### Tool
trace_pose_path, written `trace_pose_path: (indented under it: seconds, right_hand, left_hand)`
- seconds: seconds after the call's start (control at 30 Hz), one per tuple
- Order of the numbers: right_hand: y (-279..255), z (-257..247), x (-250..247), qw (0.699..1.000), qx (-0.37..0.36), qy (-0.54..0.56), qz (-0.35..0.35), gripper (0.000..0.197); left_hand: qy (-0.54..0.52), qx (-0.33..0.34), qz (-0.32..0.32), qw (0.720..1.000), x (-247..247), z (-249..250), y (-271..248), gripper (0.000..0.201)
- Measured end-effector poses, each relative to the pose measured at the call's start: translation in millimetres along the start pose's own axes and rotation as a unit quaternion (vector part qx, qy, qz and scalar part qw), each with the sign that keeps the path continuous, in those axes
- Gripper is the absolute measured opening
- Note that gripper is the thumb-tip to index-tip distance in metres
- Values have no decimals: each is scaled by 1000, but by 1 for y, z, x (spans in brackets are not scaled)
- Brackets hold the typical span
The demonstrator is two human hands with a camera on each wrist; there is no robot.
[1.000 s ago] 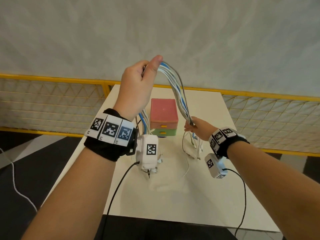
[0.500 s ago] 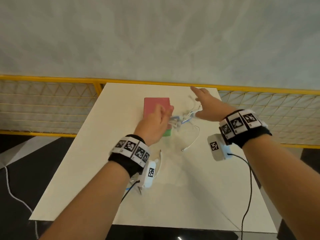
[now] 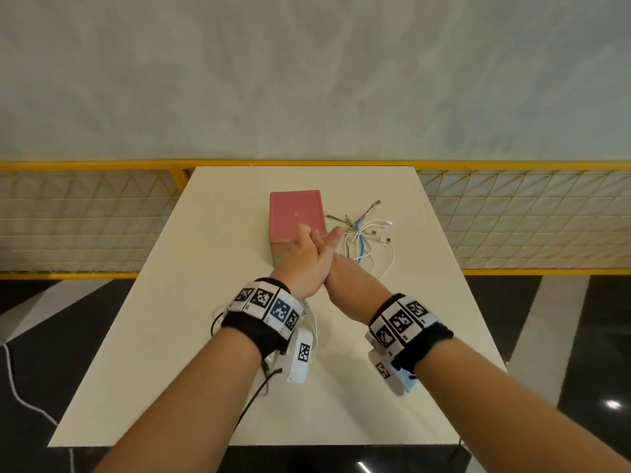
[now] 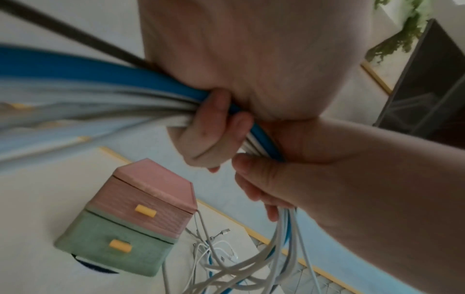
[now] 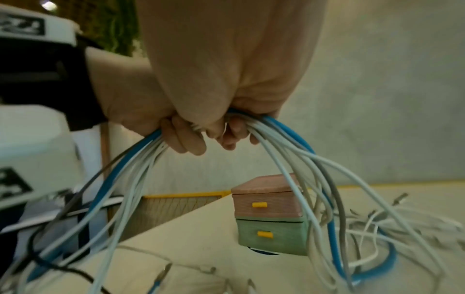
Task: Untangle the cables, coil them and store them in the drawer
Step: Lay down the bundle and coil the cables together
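Observation:
A bundle of white, grey and blue cables (image 3: 367, 233) lies with its plug ends fanned out on the white table (image 3: 191, 353), just right of the small drawer box (image 3: 295, 213), which has a pink top drawer and a green bottom drawer, both closed. My left hand (image 3: 304, 261) and right hand (image 3: 348, 278) meet in front of the box. In the left wrist view my left hand (image 4: 206, 135) curls its fingers round the bundle (image 4: 263, 139). In the right wrist view my right hand (image 5: 231, 135) grips the same bundle (image 5: 289, 137) right beside it.
A yellow railing with wire mesh (image 3: 102, 213) runs behind and beside the table. Dark floor lies on both sides, with a white cord (image 3: 13, 380) trailing at left. Loose cable ends hang below my left wrist near the table's middle.
My left hand has come down from holding the bundle high. The right hand laid the ends out beside the box, then drew back to grip the bundle next to the left hand.

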State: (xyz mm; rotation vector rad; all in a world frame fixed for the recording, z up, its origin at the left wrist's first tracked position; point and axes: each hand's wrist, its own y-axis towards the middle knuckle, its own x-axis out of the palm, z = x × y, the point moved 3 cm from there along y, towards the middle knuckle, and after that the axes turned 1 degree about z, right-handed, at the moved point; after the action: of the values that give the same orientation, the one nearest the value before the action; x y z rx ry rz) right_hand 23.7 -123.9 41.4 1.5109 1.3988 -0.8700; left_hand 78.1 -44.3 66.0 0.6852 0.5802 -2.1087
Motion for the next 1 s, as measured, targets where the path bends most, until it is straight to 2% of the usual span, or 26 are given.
trace_pose_path:
  seconds: [0.1, 0.17, 0.27, 0.33, 0.4, 0.5, 0.53, 0.57, 0.6, 0.63, 0.67, 0.7, 0.73, 0.77, 0.8, 0.83, 0.87, 0.93, 1.0]
  right_hand:
    - [-5, -8, -11, 992, -43, -117, -27, 49]
    - [-6, -8, -16, 993, -40, -107, -28, 42]
    - [-4, 8, -26, 999, 47, 18, 6, 28]
    - [-5, 27, -44, 983, 122, 93, 96, 18]
    - [-12, 50, -60, 965, 176, 117, 157, 12]
    - [-19, 75, -57, 964, 216, 119, 104, 6]
    - [-22, 79, -54, 961, 239, 115, 72, 8]
    - [-25, 80, -52, 961, 257, 89, 47, 29]
    - [-29, 77, -52, 964, 261, 45, 27, 59]
    - [-31, 69, -55, 969, 245, 4, 31, 87]
    - [-31, 56, -58, 978, 199, -30, 51, 103]
    - [-30, 39, -60, 988, 127, -56, 70, 108]
    - [-26, 23, -57, 993, 52, -75, 76, 106]
    - [-23, 9, -50, 994, -7, -89, 67, 99]
    - [-19, -1, -43, 994, -30, -85, 53, 89]
    - [-15, -3, -40, 997, -24, -58, 46, 76]
    - [-11, -2, -40, 998, -4, -26, 52, 65]
    - [-8, 7, -46, 997, 35, -2, 69, 52]
    - [-10, 20, -57, 993, 67, 18, 91, 57]
  left_hand:
    - [-6, 24, 7, 1000, -1, -4, 5, 54]
    - [-27, 52, -25, 998, -2, -2, 7, 51]
    - [-43, 93, -99, 990, -9, 4, 1, 46]
    - [-7, 118, -121, 986, -17, -8, 0, 36]
    - [4, 108, -113, 988, -27, -27, -1, 41]
    - [39, 106, -90, 989, -22, -33, -4, 42]
    - [73, 117, -73, 988, -20, -31, -4, 37]
    - [101, 126, -57, 985, -19, -29, -4, 33]
    - [132, 136, -43, 981, -16, -24, -6, 32]
    - [162, 138, -38, 976, -18, -21, -7, 35]
    - [183, 145, -40, 972, -12, -17, -4, 39]
    - [207, 131, -42, 969, 2, -8, -2, 40]
    - [287, 113, -16, 951, 10, -4, 3, 38]
    - [316, 86, -116, 938, 7, -5, -11, 35]
    - [302, 71, -140, 940, 17, -1, -15, 30]
    - [295, 88, -88, 947, 16, 6, -15, 27]
    - [316, 103, -25, 943, 14, 11, -15, 21]
    - [167, 147, -38, 974, -3, 21, -10, 21]
    - [95, 152, -35, 983, -27, 7, -16, 27]
